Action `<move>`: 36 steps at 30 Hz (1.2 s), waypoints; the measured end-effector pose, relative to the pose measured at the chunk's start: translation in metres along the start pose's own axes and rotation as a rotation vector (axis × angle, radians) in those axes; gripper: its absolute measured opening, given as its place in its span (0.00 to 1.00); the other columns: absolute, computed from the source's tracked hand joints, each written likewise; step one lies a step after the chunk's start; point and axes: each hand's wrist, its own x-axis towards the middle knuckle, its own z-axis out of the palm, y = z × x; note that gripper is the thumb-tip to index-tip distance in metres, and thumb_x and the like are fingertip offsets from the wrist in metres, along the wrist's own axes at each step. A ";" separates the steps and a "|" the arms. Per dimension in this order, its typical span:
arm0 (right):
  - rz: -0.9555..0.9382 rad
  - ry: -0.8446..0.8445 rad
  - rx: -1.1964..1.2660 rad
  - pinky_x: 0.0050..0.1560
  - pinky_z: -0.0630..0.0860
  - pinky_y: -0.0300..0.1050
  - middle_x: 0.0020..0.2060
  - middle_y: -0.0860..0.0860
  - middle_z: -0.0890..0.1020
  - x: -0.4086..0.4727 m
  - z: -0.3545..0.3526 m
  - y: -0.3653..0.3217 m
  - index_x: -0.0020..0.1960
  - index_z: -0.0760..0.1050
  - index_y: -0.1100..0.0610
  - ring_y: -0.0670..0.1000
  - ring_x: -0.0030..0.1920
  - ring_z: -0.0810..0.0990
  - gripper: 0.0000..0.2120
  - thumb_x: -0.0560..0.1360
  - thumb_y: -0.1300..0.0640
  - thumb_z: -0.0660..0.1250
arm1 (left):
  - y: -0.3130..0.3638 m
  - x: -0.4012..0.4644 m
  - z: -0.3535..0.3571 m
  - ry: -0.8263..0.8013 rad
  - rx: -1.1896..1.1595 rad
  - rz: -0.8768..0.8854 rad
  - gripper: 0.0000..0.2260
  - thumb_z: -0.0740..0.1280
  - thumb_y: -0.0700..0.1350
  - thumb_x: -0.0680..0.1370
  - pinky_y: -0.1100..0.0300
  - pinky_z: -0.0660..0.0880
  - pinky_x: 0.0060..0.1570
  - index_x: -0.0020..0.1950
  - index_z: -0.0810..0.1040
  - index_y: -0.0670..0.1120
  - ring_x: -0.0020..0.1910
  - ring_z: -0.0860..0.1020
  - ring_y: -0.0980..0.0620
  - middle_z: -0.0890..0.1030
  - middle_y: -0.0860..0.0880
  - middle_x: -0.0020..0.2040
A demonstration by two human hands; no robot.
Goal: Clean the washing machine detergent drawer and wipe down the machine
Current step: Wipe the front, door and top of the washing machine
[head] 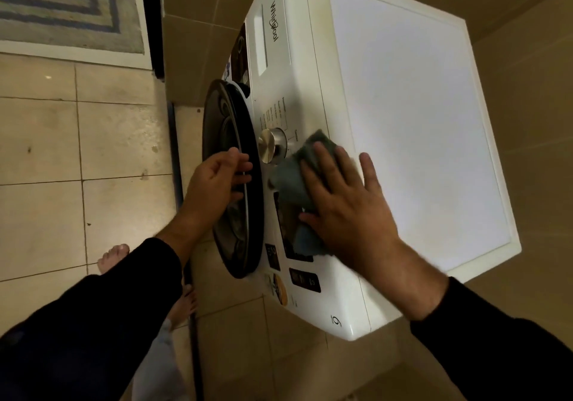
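Note:
A white front-loading washing machine (403,106) fills the right half of the head view, seen from above. Its detergent drawer (266,43) sits closed at the far end of the control panel. My right hand (347,214) lies flat with straight fingers on a grey-blue cloth (291,177), pressing it against the panel between the silver dial (269,146) and the dark display (288,230). My left hand (214,180) rests with relaxed fingers on the rim of the dark round door (229,115), which looks closed.
Beige tiled floor (117,140) spreads to the left, with a striped mat (62,9) at the far corner. My bare feet (113,258) stand close to the machine's front. A dark pipe (176,152) runs along the floor. Tiled walls enclose the machine behind and to the right.

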 end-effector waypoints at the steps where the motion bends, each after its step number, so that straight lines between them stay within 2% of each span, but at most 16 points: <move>1: 0.095 -0.022 0.072 0.75 0.47 0.63 0.79 0.58 0.51 0.006 0.002 0.006 0.80 0.50 0.55 0.62 0.78 0.49 0.42 0.75 0.34 0.57 | 0.003 -0.001 0.005 0.001 -0.007 0.008 0.14 0.55 0.53 0.83 0.52 0.78 0.51 0.57 0.77 0.50 0.54 0.81 0.51 0.82 0.49 0.54; 3: 0.253 -0.039 0.226 0.76 0.46 0.60 0.79 0.59 0.46 0.021 0.012 0.007 0.80 0.43 0.56 0.61 0.78 0.45 0.46 0.74 0.30 0.53 | 0.009 -0.003 0.017 0.034 -0.012 0.040 0.13 0.55 0.53 0.83 0.53 0.78 0.52 0.56 0.77 0.50 0.54 0.80 0.53 0.81 0.51 0.53; 5: 0.359 0.052 0.341 0.76 0.46 0.59 0.79 0.60 0.46 0.038 0.020 -0.004 0.80 0.44 0.57 0.62 0.78 0.44 0.46 0.73 0.33 0.55 | 0.016 -0.004 0.028 0.119 0.005 0.111 0.11 0.57 0.52 0.83 0.52 0.78 0.52 0.52 0.78 0.51 0.53 0.80 0.53 0.82 0.52 0.50; 8: 0.504 0.140 0.480 0.77 0.44 0.58 0.79 0.59 0.45 0.047 0.026 -0.023 0.80 0.43 0.56 0.61 0.78 0.42 0.46 0.73 0.37 0.60 | 0.028 -0.005 0.037 0.237 0.043 0.191 0.09 0.59 0.53 0.83 0.44 0.78 0.53 0.46 0.76 0.57 0.51 0.80 0.47 0.81 0.52 0.45; 11: 0.509 0.178 0.486 0.77 0.48 0.61 0.79 0.58 0.48 0.006 0.031 -0.035 0.80 0.46 0.56 0.60 0.78 0.45 0.46 0.73 0.37 0.63 | 0.042 -0.008 0.041 0.214 0.060 0.228 0.09 0.59 0.52 0.83 0.44 0.77 0.52 0.45 0.76 0.56 0.51 0.80 0.43 0.81 0.46 0.46; 13: 0.553 0.111 0.486 0.76 0.47 0.63 0.79 0.56 0.48 -0.027 0.032 -0.034 0.80 0.46 0.54 0.58 0.79 0.45 0.48 0.71 0.31 0.60 | 0.048 -0.009 0.037 0.169 0.047 0.245 0.10 0.59 0.51 0.83 0.45 0.77 0.52 0.45 0.77 0.55 0.52 0.79 0.42 0.81 0.41 0.49; 15: 0.617 0.027 0.508 0.76 0.43 0.63 0.79 0.55 0.47 -0.036 0.035 -0.024 0.80 0.44 0.53 0.57 0.79 0.43 0.51 0.68 0.26 0.56 | 0.050 -0.008 0.034 0.141 0.041 0.249 0.10 0.59 0.51 0.83 0.46 0.77 0.52 0.46 0.77 0.53 0.51 0.79 0.42 0.82 0.40 0.49; 18: 0.622 0.080 0.514 0.75 0.48 0.65 0.78 0.58 0.50 0.002 0.029 -0.010 0.79 0.48 0.56 0.61 0.78 0.45 0.52 0.66 0.27 0.59 | 0.047 -0.006 0.035 0.131 0.063 0.233 0.11 0.59 0.51 0.83 0.46 0.78 0.51 0.46 0.78 0.51 0.49 0.80 0.44 0.82 0.42 0.47; 20: 0.622 0.128 0.501 0.76 0.50 0.63 0.78 0.59 0.50 0.040 0.025 -0.008 0.79 0.49 0.59 0.61 0.78 0.46 0.51 0.68 0.28 0.60 | 0.041 -0.008 0.040 0.136 0.064 0.215 0.10 0.59 0.50 0.83 0.49 0.78 0.52 0.47 0.77 0.52 0.48 0.80 0.49 0.81 0.48 0.46; 22: 0.609 0.135 0.488 0.76 0.50 0.61 0.78 0.60 0.48 0.068 0.022 -0.007 0.80 0.45 0.58 0.62 0.78 0.45 0.52 0.70 0.27 0.58 | 0.035 -0.011 0.046 0.151 0.057 0.199 0.09 0.59 0.51 0.83 0.54 0.78 0.50 0.47 0.76 0.54 0.47 0.80 0.54 0.81 0.52 0.45; 24: 0.572 0.122 0.493 0.77 0.45 0.60 0.79 0.59 0.44 0.079 0.024 -0.006 0.80 0.39 0.54 0.61 0.78 0.41 0.51 0.71 0.28 0.58 | 0.027 -0.014 0.050 0.187 0.083 0.212 0.09 0.60 0.52 0.83 0.59 0.76 0.47 0.46 0.76 0.55 0.44 0.78 0.57 0.80 0.53 0.43; 27: 0.517 0.170 0.535 0.77 0.46 0.60 0.79 0.57 0.43 0.052 0.030 -0.013 0.80 0.39 0.49 0.60 0.78 0.41 0.47 0.73 0.30 0.59 | 0.017 -0.015 0.047 0.237 0.139 0.221 0.08 0.61 0.52 0.82 0.61 0.74 0.47 0.50 0.77 0.51 0.43 0.77 0.59 0.78 0.56 0.42; 29: 0.514 0.181 0.533 0.77 0.49 0.61 0.79 0.57 0.44 0.009 0.038 -0.027 0.80 0.41 0.49 0.59 0.78 0.43 0.46 0.73 0.31 0.60 | 0.016 -0.016 0.044 0.222 0.159 0.212 0.08 0.62 0.51 0.82 0.62 0.75 0.48 0.52 0.77 0.49 0.44 0.77 0.59 0.78 0.57 0.43; 33: 0.646 0.094 0.537 0.72 0.62 0.65 0.79 0.56 0.46 -0.091 0.052 -0.054 0.80 0.46 0.52 0.60 0.78 0.51 0.47 0.72 0.31 0.62 | 0.019 -0.017 0.040 0.191 0.152 0.185 0.08 0.62 0.51 0.82 0.59 0.75 0.48 0.53 0.78 0.48 0.47 0.78 0.53 0.80 0.51 0.45; 36: 0.732 0.038 0.539 0.71 0.64 0.65 0.79 0.55 0.48 -0.103 0.055 -0.050 0.80 0.46 0.51 0.61 0.77 0.52 0.48 0.70 0.29 0.61 | 0.019 -0.026 0.047 0.158 0.180 0.221 0.07 0.62 0.50 0.82 0.59 0.76 0.47 0.52 0.77 0.49 0.45 0.78 0.56 0.80 0.51 0.44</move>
